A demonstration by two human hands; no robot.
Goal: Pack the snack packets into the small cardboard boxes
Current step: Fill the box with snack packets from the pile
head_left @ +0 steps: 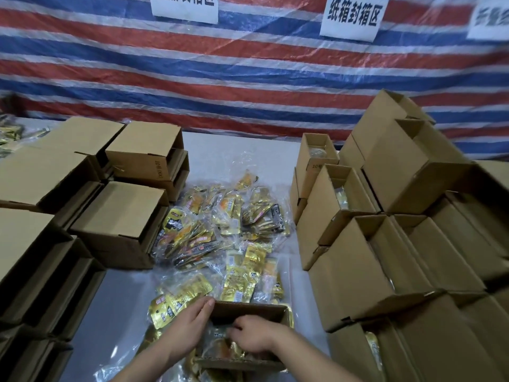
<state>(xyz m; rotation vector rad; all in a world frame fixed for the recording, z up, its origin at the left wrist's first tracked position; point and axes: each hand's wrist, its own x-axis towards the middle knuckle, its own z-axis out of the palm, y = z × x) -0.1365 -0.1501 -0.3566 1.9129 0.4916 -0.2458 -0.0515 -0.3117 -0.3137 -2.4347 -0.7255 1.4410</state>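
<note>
snack packets pinched by right hand inside box; left hand grips its wall.

On the striped tarp ahead of you hang three white paper signs. The middle sign reads 纸箱封箱区. The left sign is cut off at the top edge, so you can make out only its last characters, 箱区. The right sign is blurred and cropped, unreadable. A cardboard box on your left shows a printed "10" on its flap; the packets' print is too small to read.
</note>
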